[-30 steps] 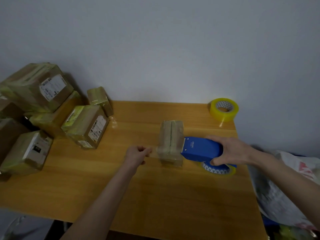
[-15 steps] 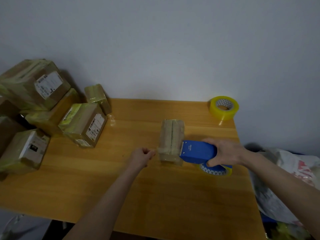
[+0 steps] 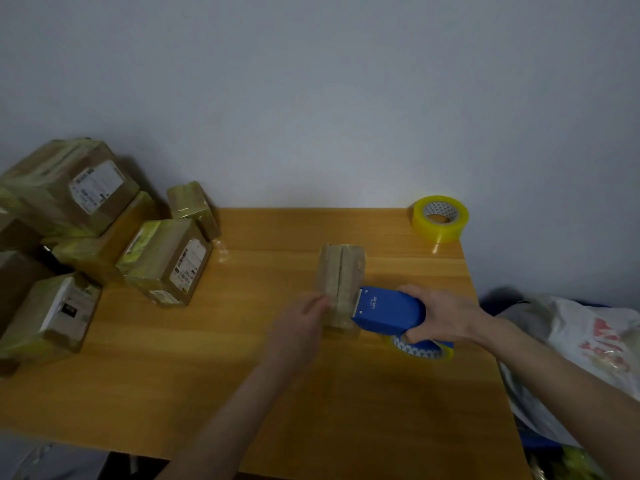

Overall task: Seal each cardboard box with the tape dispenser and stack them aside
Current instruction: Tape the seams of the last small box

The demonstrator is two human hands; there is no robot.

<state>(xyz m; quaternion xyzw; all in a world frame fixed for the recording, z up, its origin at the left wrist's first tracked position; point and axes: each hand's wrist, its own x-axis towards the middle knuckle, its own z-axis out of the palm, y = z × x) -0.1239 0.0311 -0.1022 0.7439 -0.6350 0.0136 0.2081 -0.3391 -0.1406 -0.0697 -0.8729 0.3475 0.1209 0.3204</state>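
Small cardboard box [image 3: 341, 271] at the middle of the wooden table [image 3: 207, 393], long axis running away from the person, between the hands; the right hand [image 3: 446, 315] wraps the blue tape dispenser [image 3: 388, 311], its front edge against the box's right face; the left hand [image 3: 301, 320], blurred, meets the left face, fingers apparently curled, grip indeterminate

We see the box [image 3: 341, 282] on the table [image 3: 242, 375] between our two grips. The left grip [image 3: 298, 323] is at its left side, and the right grip [image 3: 440, 315] holds the tape dispenser [image 3: 388, 311] against its right side. Behind the right grip, at the table's far corner, sits a spare tape roll [image 3: 440, 216]. Well left of the left grip lies a pile of boxes [image 3: 166, 261]. Right of the right grip, off the table, lies a bag [image 3: 571, 341].
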